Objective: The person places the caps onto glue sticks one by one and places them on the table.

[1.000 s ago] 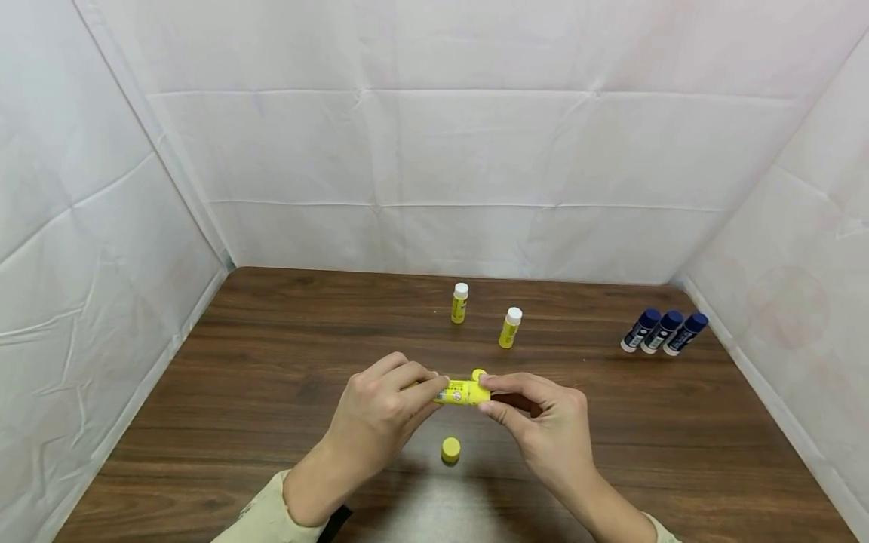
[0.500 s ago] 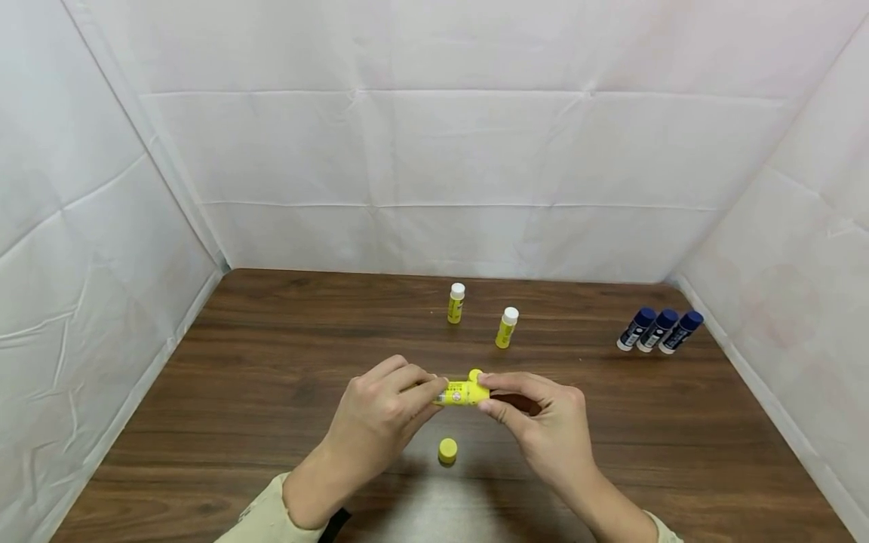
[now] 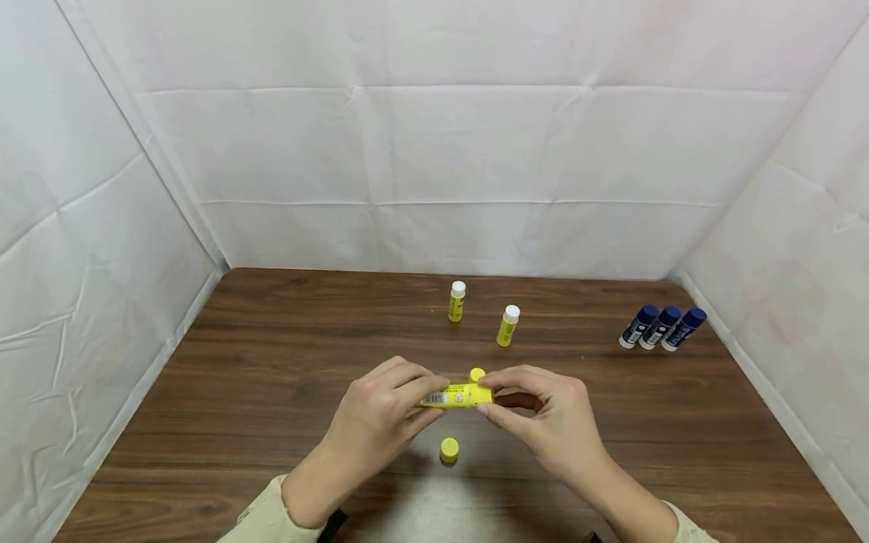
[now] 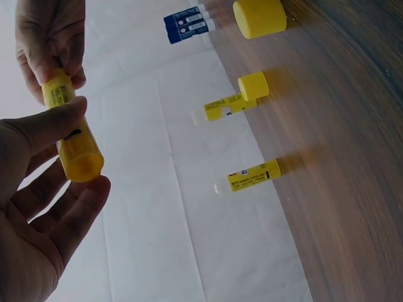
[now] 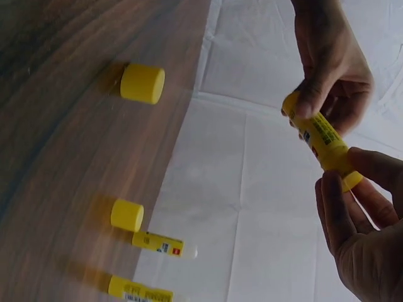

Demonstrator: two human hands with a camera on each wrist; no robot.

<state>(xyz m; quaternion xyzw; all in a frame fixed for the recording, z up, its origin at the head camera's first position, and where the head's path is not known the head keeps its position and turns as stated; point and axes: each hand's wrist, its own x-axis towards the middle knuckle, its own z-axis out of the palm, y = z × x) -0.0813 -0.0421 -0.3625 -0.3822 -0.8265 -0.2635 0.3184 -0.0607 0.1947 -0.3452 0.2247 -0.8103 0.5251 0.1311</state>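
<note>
A yellow glue stick [image 3: 456, 396] lies level between both hands above the table. My left hand [image 3: 388, 411] pinches its left end between thumb and fingers, and a barcode shows just beside the fingertips. At the other end, the thumb and fingers of my right hand [image 3: 553, 415] grip the yellow tip. The right wrist view shows the printed label on the glue stick [image 5: 322, 139] facing that camera. On the table stand two loose yellow caps: the near cap [image 3: 449, 450] in front of the hands, the far cap [image 3: 477, 373] just behind the held stick.
Two yellow glue sticks with white tops stand farther back, one at the rear [image 3: 457, 302] and one nearer [image 3: 507, 326]. Three dark blue glue sticks [image 3: 661, 329] stand in a row at the right. White cloth walls [image 3: 434, 151] border the wooden table [image 3: 271, 339].
The left thumb and fingers have spread apart a little, and more of the barrel with its barcode shows. The stick has turned slightly; the right hand still grips its end.
</note>
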